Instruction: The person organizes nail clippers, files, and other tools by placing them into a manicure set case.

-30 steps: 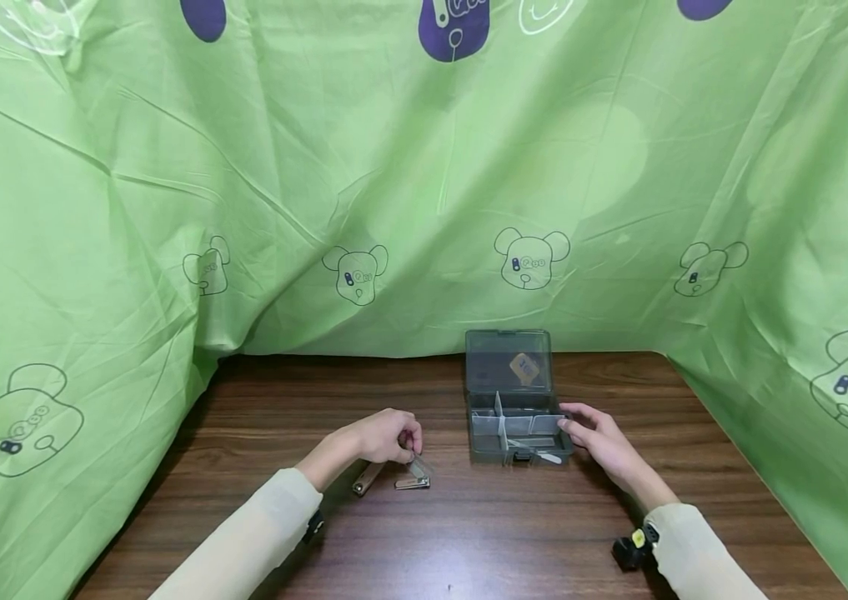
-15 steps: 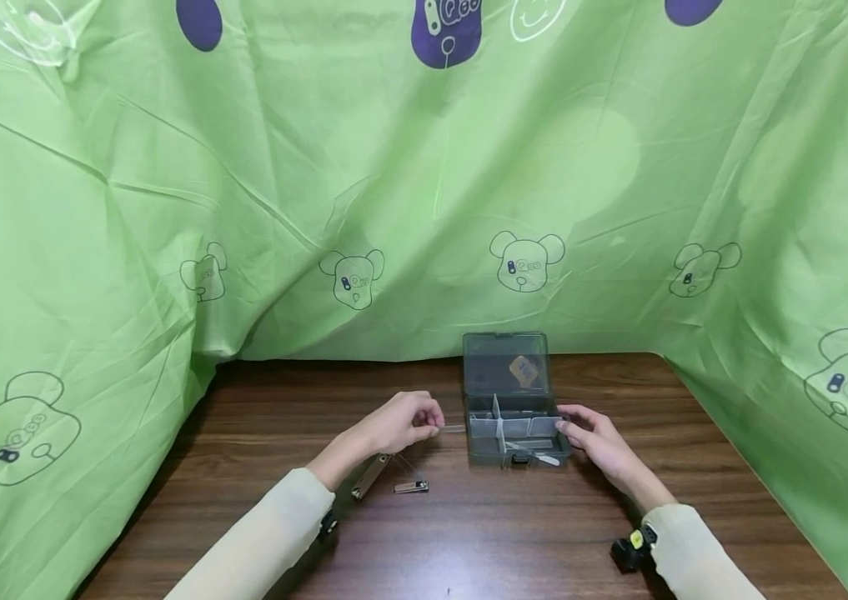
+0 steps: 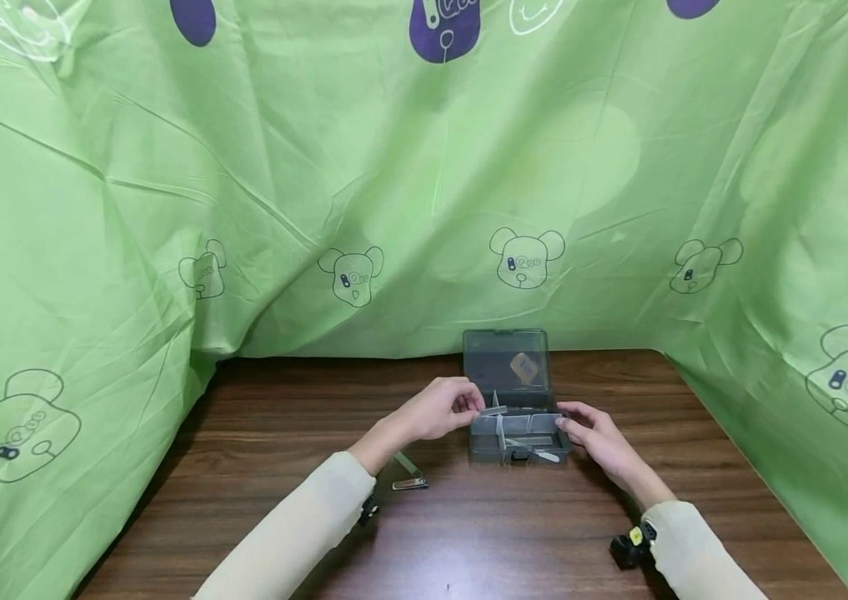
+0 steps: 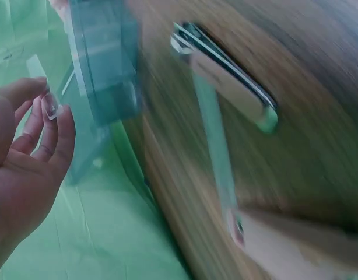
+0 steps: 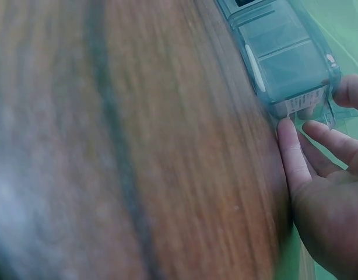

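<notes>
Creased green cloth (image 3: 386, 167) on three sides, outlined cartoon heads (image 3: 529, 262), brown wood-grain table (image 3: 544, 525), pale glare (image 3: 439, 558)

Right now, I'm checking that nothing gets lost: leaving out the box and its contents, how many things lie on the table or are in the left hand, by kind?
Beige-sided tools: 2 (nail clipper; larger tool, cut off by the left wrist view's edge)
Clear strip-like pieces: 2 (flat strip on the table; held piece in the left hand)
Total: 4
</notes>
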A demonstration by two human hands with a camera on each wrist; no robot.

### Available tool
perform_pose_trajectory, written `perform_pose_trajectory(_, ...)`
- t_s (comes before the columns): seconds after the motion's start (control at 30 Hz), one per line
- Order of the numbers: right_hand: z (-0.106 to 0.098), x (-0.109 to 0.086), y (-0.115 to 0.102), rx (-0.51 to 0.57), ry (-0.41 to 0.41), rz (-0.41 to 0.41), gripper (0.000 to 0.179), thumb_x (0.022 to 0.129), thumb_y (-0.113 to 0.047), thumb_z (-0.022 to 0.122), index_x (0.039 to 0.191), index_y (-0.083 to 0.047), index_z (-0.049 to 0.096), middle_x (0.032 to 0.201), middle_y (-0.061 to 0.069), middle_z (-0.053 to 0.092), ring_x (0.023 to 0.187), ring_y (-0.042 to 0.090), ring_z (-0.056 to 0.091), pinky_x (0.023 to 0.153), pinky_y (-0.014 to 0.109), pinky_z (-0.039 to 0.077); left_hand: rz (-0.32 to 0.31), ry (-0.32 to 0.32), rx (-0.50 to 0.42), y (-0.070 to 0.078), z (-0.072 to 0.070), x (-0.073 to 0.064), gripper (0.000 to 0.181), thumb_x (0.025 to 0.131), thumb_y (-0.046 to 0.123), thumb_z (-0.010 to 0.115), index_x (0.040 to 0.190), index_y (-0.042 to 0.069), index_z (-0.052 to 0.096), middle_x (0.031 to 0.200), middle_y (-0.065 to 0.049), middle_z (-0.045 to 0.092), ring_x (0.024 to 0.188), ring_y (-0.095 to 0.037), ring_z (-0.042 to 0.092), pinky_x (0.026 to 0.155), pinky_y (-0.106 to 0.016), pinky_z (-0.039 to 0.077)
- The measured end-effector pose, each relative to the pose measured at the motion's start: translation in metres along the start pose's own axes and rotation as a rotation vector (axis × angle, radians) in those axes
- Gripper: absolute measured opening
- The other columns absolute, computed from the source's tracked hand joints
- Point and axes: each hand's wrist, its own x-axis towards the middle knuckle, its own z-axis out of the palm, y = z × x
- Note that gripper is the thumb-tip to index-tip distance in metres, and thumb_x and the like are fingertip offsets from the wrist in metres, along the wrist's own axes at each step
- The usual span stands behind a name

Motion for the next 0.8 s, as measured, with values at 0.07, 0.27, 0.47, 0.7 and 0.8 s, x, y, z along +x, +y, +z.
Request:
perform_pose_trajectory(0.07,0.0,0.0,0.0,0.003,0.003,0.005,0.055,0.107,-0.025,0.064,0.15,0.007,0.05,0.152,0.029,0.05,0.121,0.012,0.059,0.093,0.02,0.052,0.012,-0.001,-0.004,0.004,0.006,0.007,0.006,0.098,0.005,0.073,0.104,0.007,0.074,0.095,0.003,0.068,0.086,-0.004,0.062,0.08,-0.018,0.055)
perform_pose_trajectory(0.27,0.0,0.0,-0.001,0.003,-0.003,0.007,0.056,0.107,-0.025,0.064,0.15,0.007,0.049,0.151,0.029,0.05,0.122,0.014,0.058,0.094,0.02,0.052,0.037,0.006,-0.011,0.017,0.024,0.025,0.006,0.097,0.006,0.074,0.1,0.01,0.073,0.092,0.006,0.066,0.083,0.0,0.06,0.079,-0.014,0.054)
perform_pose_trajectory(0.47,-0.001,0.0,-0.001,-0.009,0.002,0.015,0.055,0.108,-0.025,0.063,0.15,0.007,0.048,0.15,0.029,0.051,0.123,0.019,0.058,0.094,0.021,0.052,0.062,0.005,0.012,0.031,0.038,0.04,0.006,0.097,0.007,0.074,0.101,0.011,0.072,0.092,0.007,0.065,0.083,0.001,0.061,0.078,-0.01,0.051)
perform_pose_trajectory(0.7,-0.002,-0.002,-0.002,-0.013,0.003,0.008,0.053,0.108,-0.021,0.061,0.151,0.007,0.048,0.151,0.029,0.051,0.124,0.021,0.057,0.092,0.021,0.052,0.054,-0.006,0.047,0.039,0.053,0.049,0.007,0.098,0.008,0.074,0.103,0.012,0.072,0.094,0.007,0.066,0.086,0.0,0.061,0.079,-0.008,0.049)
perform_pose_trajectory(0.8,-0.001,-0.001,-0.002,0.004,0.001,-0.002,0.051,0.107,-0.017,0.061,0.15,0.008,0.049,0.148,0.029,0.052,0.117,0.018,0.059,0.088,0.023,0.053,0.054,-0.019,0.061,0.042,0.057,0.051,0.006,0.098,0.008,0.072,0.103,0.012,0.072,0.095,0.006,0.067,0.085,0.001,0.061,0.079,-0.007,0.049)
